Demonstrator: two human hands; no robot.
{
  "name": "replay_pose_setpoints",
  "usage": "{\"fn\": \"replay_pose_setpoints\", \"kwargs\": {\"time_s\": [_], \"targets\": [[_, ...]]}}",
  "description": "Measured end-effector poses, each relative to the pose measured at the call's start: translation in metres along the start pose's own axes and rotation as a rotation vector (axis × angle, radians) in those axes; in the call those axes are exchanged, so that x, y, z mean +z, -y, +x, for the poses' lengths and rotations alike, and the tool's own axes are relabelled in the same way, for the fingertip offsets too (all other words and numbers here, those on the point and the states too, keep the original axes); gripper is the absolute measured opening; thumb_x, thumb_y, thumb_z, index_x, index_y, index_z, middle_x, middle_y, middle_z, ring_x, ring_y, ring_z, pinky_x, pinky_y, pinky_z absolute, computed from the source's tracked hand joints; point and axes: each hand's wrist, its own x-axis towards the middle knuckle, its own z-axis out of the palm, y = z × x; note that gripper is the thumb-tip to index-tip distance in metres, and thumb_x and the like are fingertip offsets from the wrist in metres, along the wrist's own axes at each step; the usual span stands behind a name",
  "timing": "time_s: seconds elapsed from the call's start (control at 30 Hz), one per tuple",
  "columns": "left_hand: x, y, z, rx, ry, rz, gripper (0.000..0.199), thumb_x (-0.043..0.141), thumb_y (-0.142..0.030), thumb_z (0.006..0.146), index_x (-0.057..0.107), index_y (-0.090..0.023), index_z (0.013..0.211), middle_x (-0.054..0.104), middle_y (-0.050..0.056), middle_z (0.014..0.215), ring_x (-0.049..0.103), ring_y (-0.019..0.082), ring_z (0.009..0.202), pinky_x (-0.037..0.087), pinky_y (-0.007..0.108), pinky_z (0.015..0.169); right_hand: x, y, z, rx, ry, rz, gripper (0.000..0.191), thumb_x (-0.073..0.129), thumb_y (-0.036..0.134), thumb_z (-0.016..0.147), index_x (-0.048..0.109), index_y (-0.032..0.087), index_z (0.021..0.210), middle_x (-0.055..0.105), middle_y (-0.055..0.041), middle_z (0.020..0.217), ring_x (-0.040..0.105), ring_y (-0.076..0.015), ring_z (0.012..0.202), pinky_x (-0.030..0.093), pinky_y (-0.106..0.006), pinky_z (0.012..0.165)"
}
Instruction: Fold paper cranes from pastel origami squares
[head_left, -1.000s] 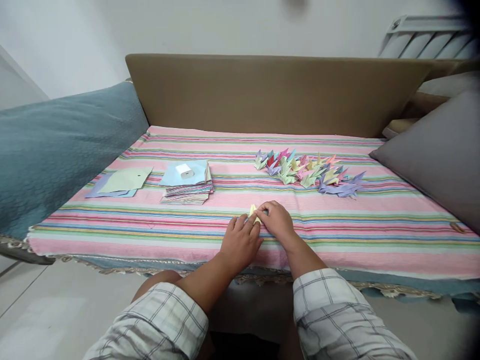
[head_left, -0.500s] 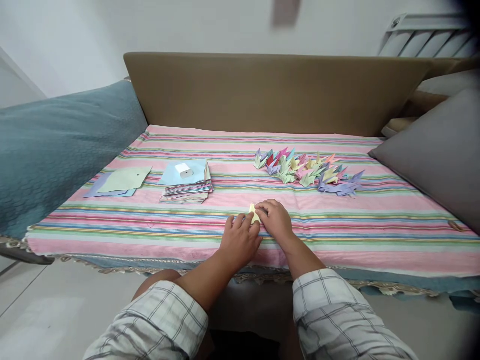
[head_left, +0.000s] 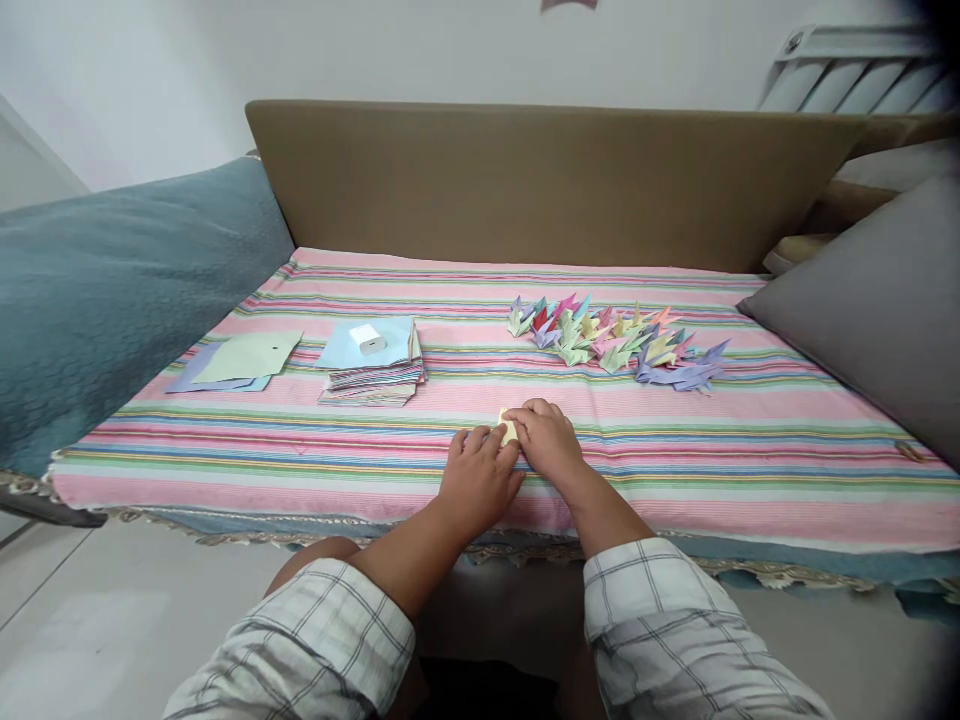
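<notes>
A small piece of folded pale-yellow paper [head_left: 508, 431] lies on the striped cloth, partly hidden under my fingers. My left hand [head_left: 480, 475] rests palm down with its fingers spread, the fingertips pressing the paper's left and near side. My right hand [head_left: 546, 440] has its fingers curled, with thumb and index finger on the paper's upper right part. Beyond the hands, to the right, stands a cluster of folded paper cranes [head_left: 574, 340] in several colours. A purple crane [head_left: 686, 372] sits at its near right end.
To the left is a stack of coloured paper [head_left: 371, 385] with a white charger block [head_left: 367, 340] on top. Farther left lie loose sheets [head_left: 247, 358]. A grey cushion [head_left: 877, 310] stands at the right, and a brown backrest [head_left: 525, 185] runs behind the striped cloth [head_left: 262, 460].
My right thumb and fingers have shifted slightly up and left over the yellow paper, whose pointed top now looks folded down or covered. My left hand stays almost where it was.
</notes>
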Motion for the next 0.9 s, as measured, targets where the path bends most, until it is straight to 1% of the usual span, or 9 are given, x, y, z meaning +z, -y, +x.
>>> {"fn": "replay_pose_setpoints", "kwargs": {"time_s": [0.13,0.23,0.33,0.4,0.47,0.57,0.63,0.77,0.9], "targets": [[0.001,0.001,-0.001,0.005,-0.014,0.012,0.034,0.051,-0.04,0.085,0.056,-0.022,0.113,0.051,0.007,0.133,0.046,0.027,0.116,0.034,0.046,0.097,0.001,-0.006,0.0,-0.039,-0.056,0.057,0.04,0.045,0.017,0.085,0.058,0.028,0.12,0.058,-0.007,0.107,0.049,-0.0229,0.098,0.039,-0.036,0.085],[0.001,0.001,-0.001,0.004,-0.026,0.01,0.032,0.052,-0.041,0.084,0.057,-0.023,0.111,0.052,0.007,0.132,0.047,0.027,0.116,0.034,0.045,0.097,0.002,-0.014,-0.001,-0.089,-0.14,0.206,0.038,0.041,0.007,0.079,0.066,0.024,0.103,0.058,-0.0054,0.103,0.049,-0.0194,0.099,0.039,-0.033,0.09],[0.001,0.001,0.0,-0.002,-0.029,0.005,0.033,0.053,-0.041,0.084,0.057,-0.023,0.111,0.051,0.006,0.133,0.046,0.027,0.116,0.034,0.045,0.096,0.002,-0.017,-0.003,-0.121,-0.112,0.224,0.035,0.041,0.004,0.075,0.07,0.024,0.081,0.058,-0.0037,0.098,0.049,-0.0188,0.096,0.04,-0.032,0.089],[0.001,0.001,0.0,-0.005,-0.025,-0.002,0.032,0.053,-0.04,0.084,0.057,-0.024,0.111,0.051,0.006,0.133,0.046,0.027,0.116,0.034,0.045,0.096,0.002,-0.015,-0.004,-0.096,-0.066,0.169,0.036,0.042,0.003,0.074,0.07,0.025,0.083,0.058,-0.0035,0.099,0.048,-0.0194,0.096,0.04,-0.033,0.088],[0.001,0.001,-0.001,-0.006,-0.022,-0.011,0.032,0.052,-0.04,0.084,0.057,-0.024,0.112,0.051,0.006,0.133,0.046,0.027,0.116,0.034,0.045,0.097,0.002,-0.011,-0.004,-0.055,-0.039,0.115,0.041,0.043,0.003,0.074,0.07,0.025,0.093,0.059,-0.0044,0.102,0.048,-0.0202,0.098,0.039,-0.033,0.089],[0.0,0.002,-0.001,-0.008,-0.016,-0.028,0.034,0.052,-0.041,0.084,0.056,-0.024,0.113,0.051,0.006,0.133,0.045,0.027,0.117,0.033,0.045,0.098,0.0,-0.01,-0.003,-0.044,-0.056,0.108,0.048,0.042,0.002,0.072,0.066,0.024,0.107,0.058,-0.0066,0.107,0.048,-0.0211,0.1,0.039,-0.034,0.091],[-0.001,0.003,-0.002,-0.014,-0.008,-0.048,0.034,0.052,-0.041,0.084,0.056,-0.024,0.114,0.051,0.006,0.133,0.045,0.027,0.118,0.033,0.045,0.098,-0.001,-0.013,-0.004,-0.089,-0.094,0.181,0.047,0.041,0.001,0.071,0.067,0.022,0.104,0.058,-0.0065,0.104,0.049,-0.0202,0.099,0.04,-0.034,0.092],[-0.004,0.004,-0.001,-0.031,0.009,-0.099,0.037,0.055,-0.04,0.083,0.056,-0.025,0.116,0.051,0.005,0.133,0.045,0.027,0.117,0.033,0.046,0.098,-0.003,-0.021,-0.011,-0.209,-0.112,0.254,0.038,0.041,0.002,0.071,0.071,0.023,0.082,0.06,-0.0041,0.096,0.051,-0.0191,0.096,0.042,-0.035,0.09],[-0.004,0.006,0.001,-0.053,0.022,-0.158,0.04,0.058,-0.039,0.08,0.056,-0.027,0.118,0.052,0.005,0.132,0.046,0.028,0.116,0.035,0.047,0.096,-0.003,-0.023,-0.021,-0.229,-0.08,0.166,0.038,0.044,0.004,0.073,0.072,0.024,0.088,0.062,-0.0046,0.099,0.051,-0.0202,0.098,0.042,-0.036,0.09]]}}
